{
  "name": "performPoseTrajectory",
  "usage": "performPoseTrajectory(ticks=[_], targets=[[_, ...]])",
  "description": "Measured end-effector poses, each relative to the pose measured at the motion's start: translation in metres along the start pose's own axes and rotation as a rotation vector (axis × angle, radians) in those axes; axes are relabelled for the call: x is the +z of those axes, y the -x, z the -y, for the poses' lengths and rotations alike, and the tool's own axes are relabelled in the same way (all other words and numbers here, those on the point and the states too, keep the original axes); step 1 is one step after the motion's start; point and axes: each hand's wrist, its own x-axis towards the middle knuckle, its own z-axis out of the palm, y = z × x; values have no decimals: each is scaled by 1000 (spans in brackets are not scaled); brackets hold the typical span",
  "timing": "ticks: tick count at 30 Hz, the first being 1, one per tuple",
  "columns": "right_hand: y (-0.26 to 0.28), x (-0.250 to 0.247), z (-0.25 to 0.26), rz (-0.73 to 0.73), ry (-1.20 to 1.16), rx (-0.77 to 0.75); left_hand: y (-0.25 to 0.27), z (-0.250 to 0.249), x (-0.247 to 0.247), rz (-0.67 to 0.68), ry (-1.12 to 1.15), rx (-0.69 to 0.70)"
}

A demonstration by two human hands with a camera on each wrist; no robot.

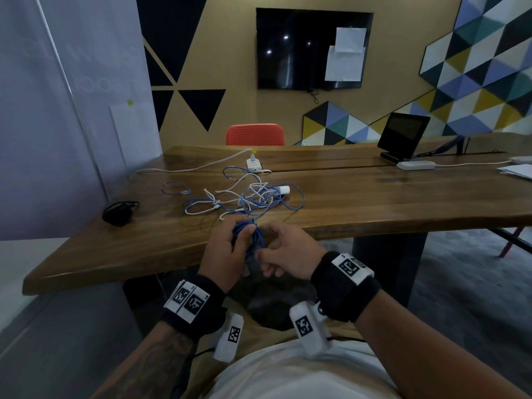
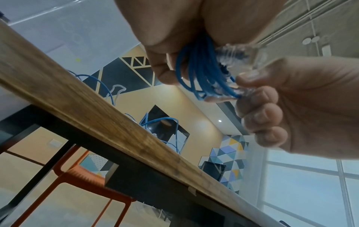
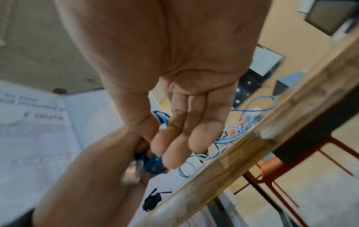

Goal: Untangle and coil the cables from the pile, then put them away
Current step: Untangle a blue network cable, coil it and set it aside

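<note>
Coil of blue cable [image 1: 249,234] sits gripped in your left hand [image 1: 223,249]; your right hand [image 1: 290,251] pinches its plug end at the table's [image 1: 374,203] near edge.

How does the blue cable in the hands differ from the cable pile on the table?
The blue coil is wound into tight loops; the pile sprawls in loose, crossing loops. The coil is held off the table by the left hand, with the right hand pinching its end; the pile lies untouched on the table. The coil is blue only; the pile mixes blue and white. Both contain thin blue cable.
</note>
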Motion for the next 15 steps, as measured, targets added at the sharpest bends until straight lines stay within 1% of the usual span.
performPoseTrajectory(ticks=[2,4,6,7,8,10,11,12,14,15], targets=[[-3,4,-2,-35,97,-43,-4,-1,1,-32,-14,-40],[-6,7,-4,-65,198,-78,-13,6,-2,-99,44,-157],[-9,8,-6,-83,315,-111,-28,24,-17,-275,123,-380],[-10,10,-9,-70,325,-110,-35,30,-28,-364,165,-476],[-11,12,-13,-56,297,-90,-42,36,-40,-405,187,-506],[-17,11,-17,-78,196,-57,-53,34,-58,-373,145,-403],[-24,9,-16,-116,126,-51,-57,30,-64,-343,129,-353],[-33,7,-12,-148,43,-49,-60,28,-68,-317,145,-331],[-59,8,2,-151,-125,-53,-66,30,-71,-265,211,-348],[-74,11,9,-112,-184,-49,-67,32,-71,-245,243,-380]])
